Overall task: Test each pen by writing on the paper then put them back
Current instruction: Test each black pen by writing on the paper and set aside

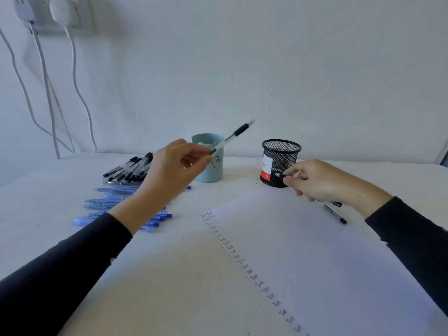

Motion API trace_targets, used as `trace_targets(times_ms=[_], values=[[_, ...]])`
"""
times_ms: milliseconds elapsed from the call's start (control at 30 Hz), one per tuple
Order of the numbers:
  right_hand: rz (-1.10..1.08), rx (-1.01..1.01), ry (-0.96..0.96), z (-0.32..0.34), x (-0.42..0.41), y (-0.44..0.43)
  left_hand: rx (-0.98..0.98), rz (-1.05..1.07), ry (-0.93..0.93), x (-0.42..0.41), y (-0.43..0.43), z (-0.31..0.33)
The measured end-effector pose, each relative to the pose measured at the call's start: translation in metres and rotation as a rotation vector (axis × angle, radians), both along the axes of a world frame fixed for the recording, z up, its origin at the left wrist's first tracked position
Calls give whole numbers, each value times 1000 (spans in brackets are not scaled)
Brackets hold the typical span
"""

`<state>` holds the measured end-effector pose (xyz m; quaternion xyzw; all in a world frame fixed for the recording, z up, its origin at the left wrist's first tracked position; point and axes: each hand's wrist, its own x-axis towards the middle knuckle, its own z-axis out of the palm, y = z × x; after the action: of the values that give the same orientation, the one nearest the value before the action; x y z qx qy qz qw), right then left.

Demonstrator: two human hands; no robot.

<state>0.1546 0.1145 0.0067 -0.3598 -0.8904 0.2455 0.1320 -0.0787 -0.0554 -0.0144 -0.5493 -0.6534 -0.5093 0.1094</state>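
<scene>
The left hand point(178, 163) is raised above the bench point(60, 238), fingers pinched on a clear pen point(232, 137) with a black grip, its tip pointing up and to the right in front of the light blue cup point(209, 173). The right hand point(315, 179) is closed on a small black cap point(278, 175), held right against the black mesh holder point(281, 156). The paper point(327, 263) lies between the forearms, a column of "Test" words running down its left edge. Behind the left wrist, a pile of black-capped pens point(131, 169) and a spread of blue pens point(109, 204) lie on the bench, partly hidden by the arm. Two black pens point(335, 213) lie beside the paper's right edge, under the right hand. Cables point(48, 93) hang down the wall.
</scene>
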Motion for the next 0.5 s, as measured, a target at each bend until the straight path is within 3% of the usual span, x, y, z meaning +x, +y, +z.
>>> trace_targets(times_ms=[67, 133, 233, 367, 500], values=[[102, -187, 202, -1, -7, -12, 20, 149, -51, -23, -4, 5], [137, -243, 349, -4, -16, -21, -14, 291, -81, -48, -8, 2], [247, -315, 443, -11, -24, -34, -60, 424, -131, -81, -18, -5], [341, 123, 340, -30, -28, -37, -73, 566, -200, -115, -37, -12], [305, 617, 273, -46, -34, -44, -189, 698, -108, -135, -46, -25]])
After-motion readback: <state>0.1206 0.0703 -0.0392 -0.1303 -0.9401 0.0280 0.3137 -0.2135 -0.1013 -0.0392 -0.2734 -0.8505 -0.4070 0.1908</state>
